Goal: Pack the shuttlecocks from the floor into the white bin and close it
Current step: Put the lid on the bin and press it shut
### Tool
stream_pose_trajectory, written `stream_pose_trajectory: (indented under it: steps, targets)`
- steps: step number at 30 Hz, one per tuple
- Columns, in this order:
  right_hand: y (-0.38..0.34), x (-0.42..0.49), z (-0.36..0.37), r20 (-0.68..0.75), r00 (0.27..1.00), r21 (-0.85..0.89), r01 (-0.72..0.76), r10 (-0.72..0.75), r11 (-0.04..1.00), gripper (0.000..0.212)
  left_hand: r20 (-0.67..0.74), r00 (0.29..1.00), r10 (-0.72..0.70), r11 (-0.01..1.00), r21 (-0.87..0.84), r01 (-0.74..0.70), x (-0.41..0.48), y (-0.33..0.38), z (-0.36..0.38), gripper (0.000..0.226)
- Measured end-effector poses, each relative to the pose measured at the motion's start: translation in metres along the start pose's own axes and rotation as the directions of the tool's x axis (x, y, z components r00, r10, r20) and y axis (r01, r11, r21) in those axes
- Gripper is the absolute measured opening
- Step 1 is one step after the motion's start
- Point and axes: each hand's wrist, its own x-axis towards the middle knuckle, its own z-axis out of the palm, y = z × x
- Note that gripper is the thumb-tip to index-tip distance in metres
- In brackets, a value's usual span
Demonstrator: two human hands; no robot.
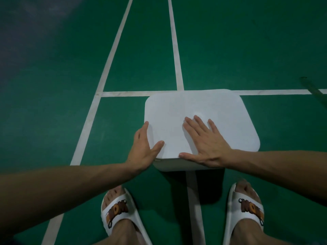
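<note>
Left hand (143,151) straight-fingered against lid (203,103) edge; right hand (207,147) splayed flat, perhaps pressing.

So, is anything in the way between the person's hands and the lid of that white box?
Nothing visible is in the way. The right hand lies flat on the white lid. The left hand touches the lid's left edge, with its thumb on top.

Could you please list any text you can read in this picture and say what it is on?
"MOM": left slipper strap, cartoon letters, reading uncertain.
"MO": right slipper strap, the rest unclear.
None on the bin lid.
</note>
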Motion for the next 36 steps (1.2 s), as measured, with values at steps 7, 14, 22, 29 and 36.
stream_pose_trajectory:
  steps: [7, 14, 22, 29, 36]
  targets:
    - [-0.006, -0.006, 0.005, -0.003, 0.997, -0.070, 0.076, -0.076, 0.995, 0.101, -0.041, 0.990, -0.134, 0.989, -0.063, 0.132, -0.009, -0.011, -0.008, 0.092]
    - [-0.009, -0.004, 0.009, -0.001, 0.997, -0.099, 0.071, -0.071, 0.993, 0.102, -0.066, 0.976, -0.210, 0.960, -0.201, 0.193, -0.011, -0.007, -0.008, 0.093]
    - [-0.013, -0.004, 0.009, 0.003, 0.996, -0.114, 0.088, -0.088, 0.990, 0.095, -0.041, 0.988, -0.147, 0.961, -0.244, 0.132, -0.016, -0.005, -0.007, 0.080]
    - [-0.016, -0.002, 0.011, -0.019, 0.994, -0.104, 0.108, -0.111, 0.989, 0.087, -0.026, 0.937, -0.347, 0.833, -0.468, 0.295, -0.014, -0.004, -0.010, 0.045]
    - [-0.023, -0.005, 0.008, -0.020, 0.997, -0.040, 0.068, -0.069, 0.997, 0.086, 0.005, 0.913, -0.407, 0.772, -0.533, 0.346, -0.012, -0.005, -0.008, 0.037]
